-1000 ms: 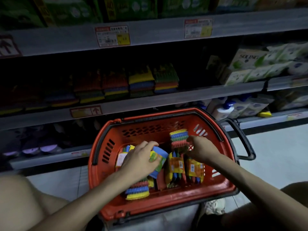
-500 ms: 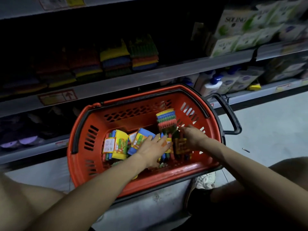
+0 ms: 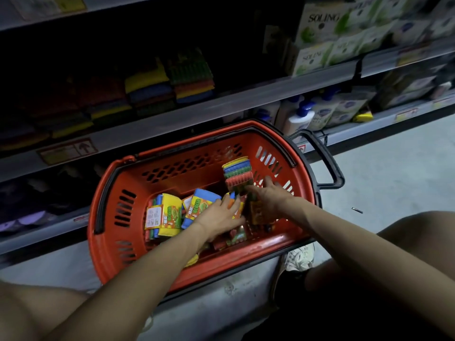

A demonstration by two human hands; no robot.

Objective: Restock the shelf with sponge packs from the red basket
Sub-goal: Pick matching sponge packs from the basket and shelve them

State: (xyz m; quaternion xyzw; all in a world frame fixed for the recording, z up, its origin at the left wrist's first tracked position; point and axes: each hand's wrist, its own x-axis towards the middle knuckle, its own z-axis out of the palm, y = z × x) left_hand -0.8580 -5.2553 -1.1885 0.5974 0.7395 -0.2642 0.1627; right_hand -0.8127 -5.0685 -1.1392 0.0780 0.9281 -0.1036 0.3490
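Note:
The red basket (image 3: pixel 115 244) sits on the floor in front of me, below the shelf (image 3: pixel 221 107). Several bright sponge packs lie in it, among them a yellow-labelled pack (image 3: pixel 167 217) at the left and an upright striped pack (image 3: pixel 237 174) against the far wall. My left hand (image 3: pixel 219 217) rests flat on the packs in the middle with straight fingers. Just below the striped pack, my right hand (image 3: pixel 268 198) reaches in with its fingers spread over more packs. Stacked sponge packs (image 3: pixel 170 82) stand on the dark shelf above.
The basket's black handle (image 3: pixel 327 163) sticks out to the right. White pump bottles (image 3: pixel 299 116) stand on the bottom shelf and green-and-white boxes (image 3: pixel 317 40) on the shelf above them. A white shoe (image 3: pixel 299 257) and my bare knees flank the basket.
The view has tilted down and closer to the basket. My left hand let go of a blue and yellow pack and moved right, now flat. My right hand's fingers have spread out.

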